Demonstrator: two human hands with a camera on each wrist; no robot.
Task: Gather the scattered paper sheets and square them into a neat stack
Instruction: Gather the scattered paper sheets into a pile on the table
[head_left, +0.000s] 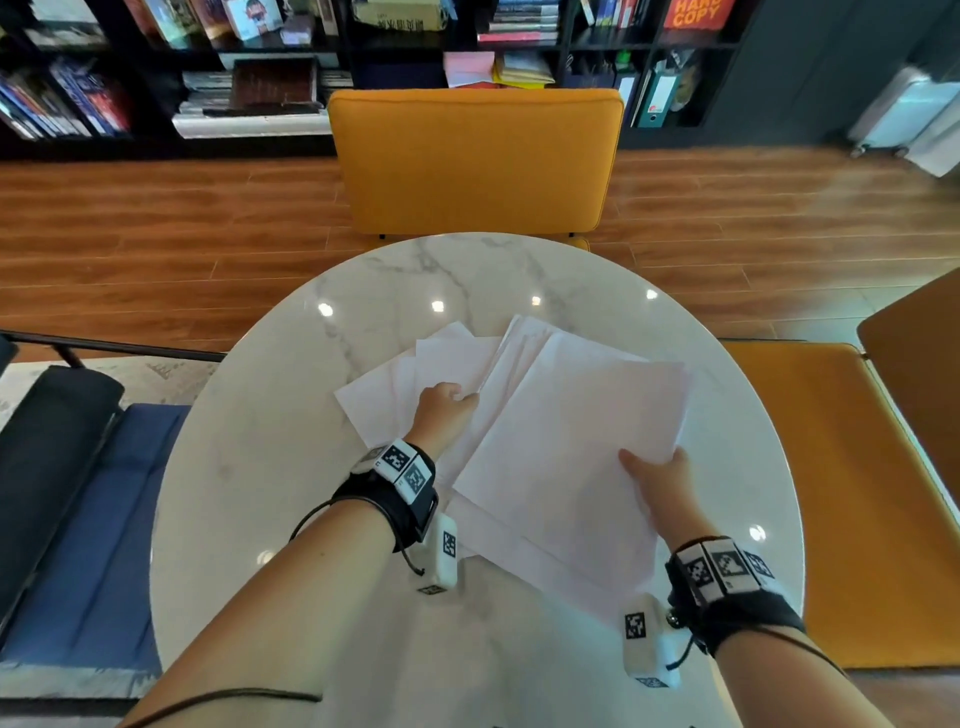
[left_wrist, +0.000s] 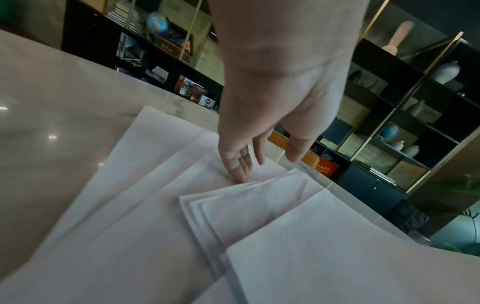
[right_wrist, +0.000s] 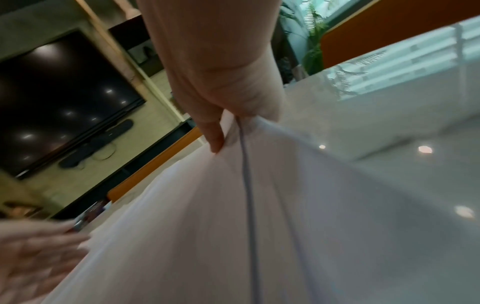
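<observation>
Round and marble-topped, the table (head_left: 270, 415) carries a loose fan of white paper sheets (head_left: 524, 410) near its middle. Several sheets lie flat and overlapping at different angles; the left hand (head_left: 448, 404) rests on them with straight, slightly spread fingers (left_wrist: 240, 164), the fingertips pressing down beside the edge of a smaller bundle. The right hand (head_left: 657, 480) pinches the near right edge of a top sheet (head_left: 576, 421), thumb above and fingers below; the right wrist view shows that sheet (right_wrist: 233, 226) lifted and bowed off the table where the thumb (right_wrist: 215, 133) clamps it. All the sheets look blank.

Both wrists wear black bands with square black-and-white coded markers. Beyond the table stands a yellow chair (head_left: 475, 161), with another orange seat (head_left: 857, 493) to the right and a blue cushion (head_left: 104, 519) to the left, all on wooden flooring. Dark shelving (head_left: 363, 62) along the back wall holds books, binders and folders; an orange book cover (head_left: 696, 13) there reads "HARD COPY", and the same words show on it in the left wrist view (left_wrist: 324, 168). Higher compartments in that view hold two blue globes and pale vases.
</observation>
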